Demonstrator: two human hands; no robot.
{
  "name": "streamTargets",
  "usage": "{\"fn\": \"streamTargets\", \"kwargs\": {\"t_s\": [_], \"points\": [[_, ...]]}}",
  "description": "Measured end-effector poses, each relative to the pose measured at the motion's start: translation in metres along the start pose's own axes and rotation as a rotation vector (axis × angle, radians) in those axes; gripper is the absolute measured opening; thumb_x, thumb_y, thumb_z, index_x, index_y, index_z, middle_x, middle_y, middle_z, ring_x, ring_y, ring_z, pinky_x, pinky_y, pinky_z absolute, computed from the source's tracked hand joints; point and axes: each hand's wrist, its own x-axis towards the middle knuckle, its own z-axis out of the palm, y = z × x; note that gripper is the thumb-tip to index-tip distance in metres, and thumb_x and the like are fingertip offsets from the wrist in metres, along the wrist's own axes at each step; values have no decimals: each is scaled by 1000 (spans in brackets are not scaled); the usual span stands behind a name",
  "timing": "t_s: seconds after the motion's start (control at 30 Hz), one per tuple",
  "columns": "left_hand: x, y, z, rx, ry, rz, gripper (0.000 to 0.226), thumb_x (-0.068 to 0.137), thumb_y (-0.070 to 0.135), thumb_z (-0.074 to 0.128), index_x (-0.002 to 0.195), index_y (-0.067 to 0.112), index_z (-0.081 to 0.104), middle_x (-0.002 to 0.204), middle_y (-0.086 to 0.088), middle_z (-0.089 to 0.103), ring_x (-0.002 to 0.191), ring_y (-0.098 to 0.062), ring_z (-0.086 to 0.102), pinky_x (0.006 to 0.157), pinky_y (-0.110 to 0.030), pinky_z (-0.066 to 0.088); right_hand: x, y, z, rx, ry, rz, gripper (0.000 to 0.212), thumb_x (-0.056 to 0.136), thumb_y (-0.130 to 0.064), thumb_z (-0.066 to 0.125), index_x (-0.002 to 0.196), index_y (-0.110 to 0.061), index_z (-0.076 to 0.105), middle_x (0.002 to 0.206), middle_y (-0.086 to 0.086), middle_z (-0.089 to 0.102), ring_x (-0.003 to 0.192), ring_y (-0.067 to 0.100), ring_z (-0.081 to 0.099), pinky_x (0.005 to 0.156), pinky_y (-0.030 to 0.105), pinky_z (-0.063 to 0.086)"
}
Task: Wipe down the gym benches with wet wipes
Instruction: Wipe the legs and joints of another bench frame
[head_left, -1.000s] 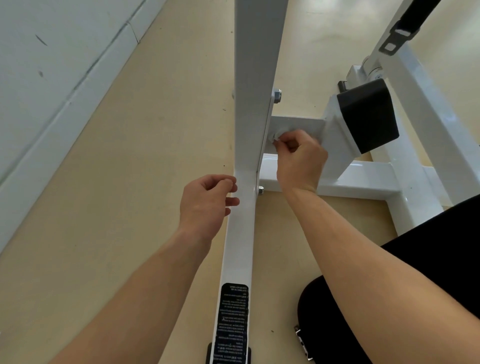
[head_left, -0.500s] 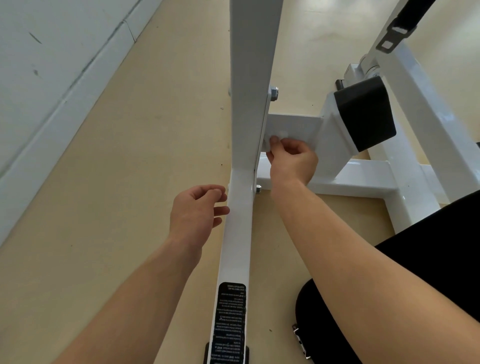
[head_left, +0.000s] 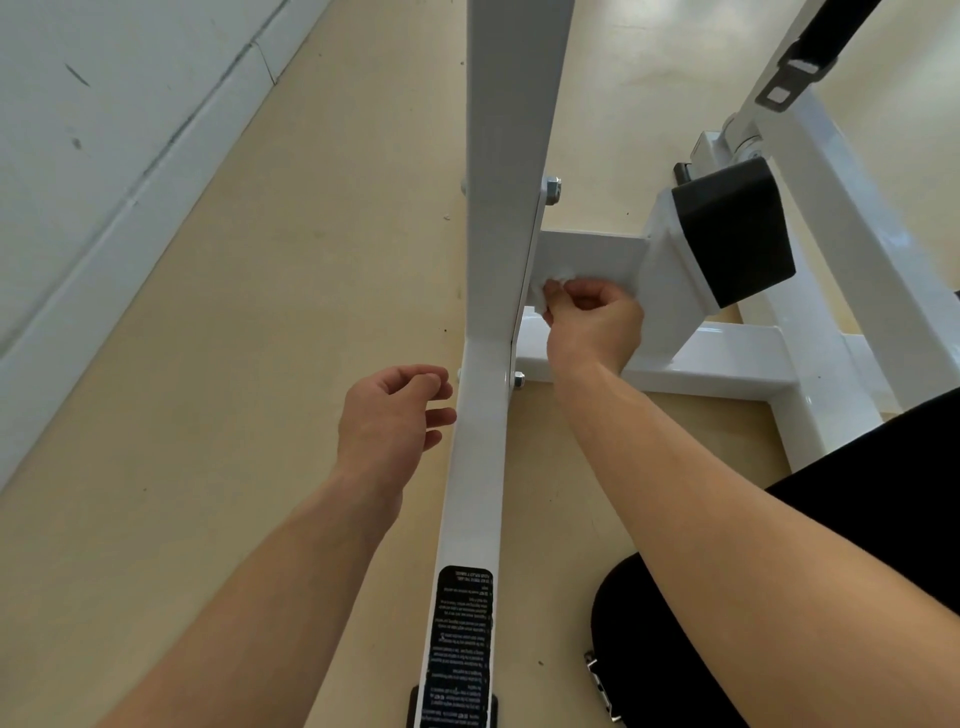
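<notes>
At centre frame, the right hand (head_left: 592, 325) presses a crumpled white wet wipe (head_left: 545, 293) against the bench's white crossbar (head_left: 589, 257). Its fingers are curled and pinch the wipe close to where the crossbar meets the upright post (head_left: 506, 182). Lower left of this, the left hand (head_left: 387, 421) hovers just beside the base rail (head_left: 475, 467), fingers loosely curled, grasping nothing. A black pad (head_left: 732, 231) sits right of the crossbar. A black warning label (head_left: 460, 644) marks the rail at lower centre.
</notes>
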Motion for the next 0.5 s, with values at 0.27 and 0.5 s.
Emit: {"fn": "streamTargets", "kwargs": {"t_s": [0.27, 0.5], "points": [[1, -3, -2, -3, 8, -13, 16, 98, 15, 57, 99, 15, 73, 97, -2, 76, 74, -13, 70, 71, -30, 54, 1, -10, 1, -108, -61, -209, 21, 85, -22, 79, 72, -27, 62, 69, -10, 66, 69, 11, 65, 61, 6, 45], [0, -4, 0, -6, 1, -12, 15, 98, 14, 57, 98, 15, 72, 97, -3, 75, 72, -13, 69, 69, -29, 52, -3, 6, 3, -177, -84, -119, 14, 86, -17, 76, 78, -18, 65, 70, -12, 62, 72, 11, 60, 55, 1, 37]]}}
